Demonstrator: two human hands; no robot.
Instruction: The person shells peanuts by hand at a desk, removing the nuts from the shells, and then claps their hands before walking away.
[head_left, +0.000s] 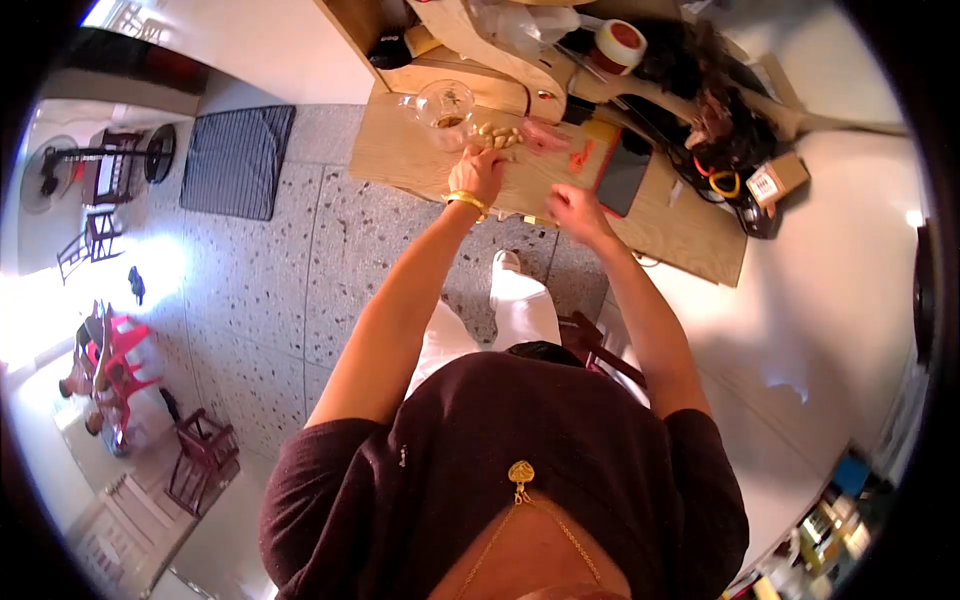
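Several peanuts (501, 137) just beyond hands (478, 172), nearer left one.

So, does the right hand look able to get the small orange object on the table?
Probably yes: the right hand is close by, and nothing visible stands between it and the small orange object.

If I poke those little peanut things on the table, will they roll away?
The peanut-like pieces may roll a little, since they look rounded, but probably wobbly, because they seem longish. They look small, so likely light. They lie bunched together, so poking one might nudge its neighbours.
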